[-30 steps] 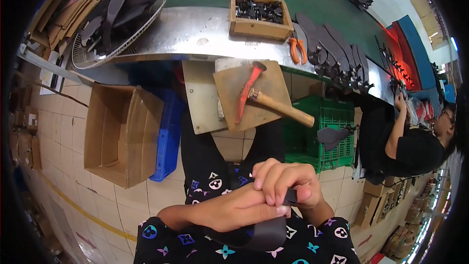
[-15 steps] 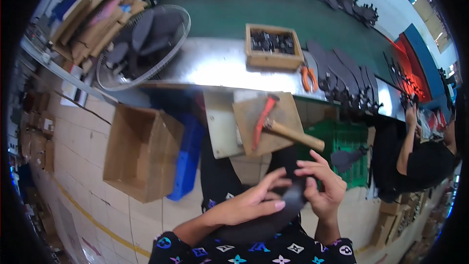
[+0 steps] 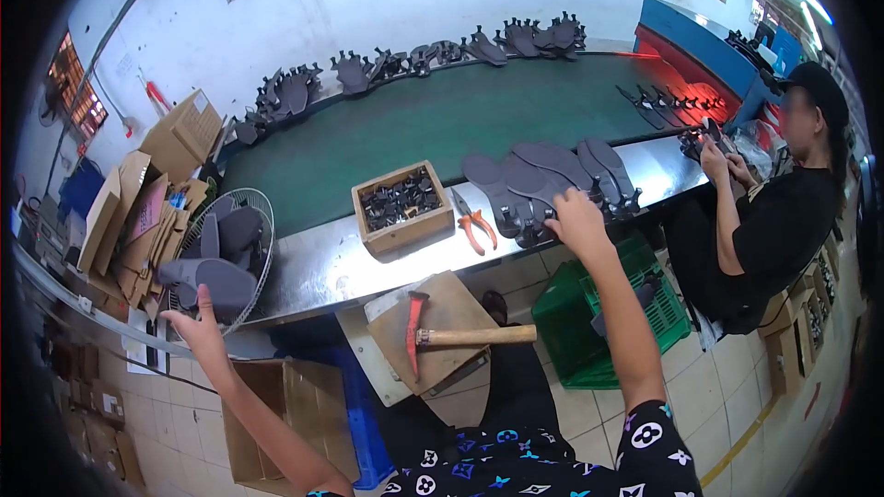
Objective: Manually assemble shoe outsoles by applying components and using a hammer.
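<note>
Surface (image 3: 318, 269) looked smooth, glossy metal, belt (image 3: 368, 156) matt green, soles (image 3: 534, 182) matt and rubbery, small box (image 3: 411, 236) plain wood, hammer (image 3: 444, 338) wooden-handled with red-coated metal head, pliers (image 3: 464, 212) sleeved in orange plastic, carton (image 3: 322, 405) dull cardboard.

open belt, crowded near edge
the wide middle of the green belt (image 3: 442, 124) leaves a passage behind the wooden box (image 3: 410, 236), while a bare stretch of metal ledge (image 3: 318, 271) opens between that box and the wire basket (image 3: 266, 260) near the left hand (image 3: 200, 324). to the box's right, orange-handled pliers (image 3: 465, 213) and dark soles (image 3: 537, 175) crowd the ledge beside the right hand (image 3: 580, 224); below, a hammer (image 3: 460, 337) lies across the board (image 3: 451, 302) and juts past its edge.
</note>
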`<state>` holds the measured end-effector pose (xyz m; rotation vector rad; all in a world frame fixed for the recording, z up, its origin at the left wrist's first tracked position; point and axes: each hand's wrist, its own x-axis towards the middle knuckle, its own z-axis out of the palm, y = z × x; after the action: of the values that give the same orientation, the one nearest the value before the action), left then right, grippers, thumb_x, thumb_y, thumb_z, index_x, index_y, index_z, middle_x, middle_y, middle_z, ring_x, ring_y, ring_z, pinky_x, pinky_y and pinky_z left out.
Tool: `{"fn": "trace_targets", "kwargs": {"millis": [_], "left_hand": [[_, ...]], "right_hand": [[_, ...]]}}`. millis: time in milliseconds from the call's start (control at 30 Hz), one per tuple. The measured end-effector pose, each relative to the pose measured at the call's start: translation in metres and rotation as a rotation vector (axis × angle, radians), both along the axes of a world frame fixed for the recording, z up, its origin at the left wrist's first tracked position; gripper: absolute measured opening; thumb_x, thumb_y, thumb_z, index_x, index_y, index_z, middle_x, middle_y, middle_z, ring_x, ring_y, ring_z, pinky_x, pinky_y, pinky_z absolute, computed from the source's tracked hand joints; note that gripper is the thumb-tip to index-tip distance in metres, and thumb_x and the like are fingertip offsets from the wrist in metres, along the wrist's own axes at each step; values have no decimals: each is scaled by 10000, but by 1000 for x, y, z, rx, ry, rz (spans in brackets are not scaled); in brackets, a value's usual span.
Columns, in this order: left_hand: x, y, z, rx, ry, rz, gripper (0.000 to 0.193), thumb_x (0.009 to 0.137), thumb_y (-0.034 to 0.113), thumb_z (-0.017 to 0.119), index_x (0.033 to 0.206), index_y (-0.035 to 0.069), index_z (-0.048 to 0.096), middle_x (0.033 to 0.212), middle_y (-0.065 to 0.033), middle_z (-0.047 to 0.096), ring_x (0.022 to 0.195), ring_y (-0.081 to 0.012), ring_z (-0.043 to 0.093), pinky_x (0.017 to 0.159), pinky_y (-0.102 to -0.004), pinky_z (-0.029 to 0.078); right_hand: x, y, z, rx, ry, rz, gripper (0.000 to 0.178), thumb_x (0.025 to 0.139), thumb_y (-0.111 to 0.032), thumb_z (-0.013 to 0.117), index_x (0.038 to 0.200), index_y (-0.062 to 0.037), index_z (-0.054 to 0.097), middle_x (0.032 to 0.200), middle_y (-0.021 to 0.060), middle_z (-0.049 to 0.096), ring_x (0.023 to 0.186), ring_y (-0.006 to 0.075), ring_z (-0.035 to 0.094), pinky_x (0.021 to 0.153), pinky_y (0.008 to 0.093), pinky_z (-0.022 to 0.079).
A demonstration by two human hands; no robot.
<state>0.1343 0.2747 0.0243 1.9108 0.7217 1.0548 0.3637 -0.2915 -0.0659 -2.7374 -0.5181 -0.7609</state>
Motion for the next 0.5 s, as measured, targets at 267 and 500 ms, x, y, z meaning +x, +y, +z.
{"fn": "trace_targets", "kwargs": {"millis": [267, 500], "left_hand": [[12, -115, -8, 387, 261, -99, 652, 962, 280, 623, 1497, 32, 346, 1601, -204, 241, 1501, -375, 148, 1206, -469, 135], [40, -177, -33, 458, 318, -362, 582, 903, 234, 677, 1404, 30, 462, 1589, -225, 241, 1483, -418, 143, 1190, -508, 167]], "right_hand": [[45, 14, 35, -120, 595, 170, 443, 841, -413, 673, 1091, -48, 663, 1090, 165, 650, 1066, 347, 627, 881, 444, 521], [62, 81, 0, -167, 376, 294, 388, 846, -374, 673, 920, 5, 712, 836, 172, 708, 752, 372, 676, 704, 441, 548]]}}
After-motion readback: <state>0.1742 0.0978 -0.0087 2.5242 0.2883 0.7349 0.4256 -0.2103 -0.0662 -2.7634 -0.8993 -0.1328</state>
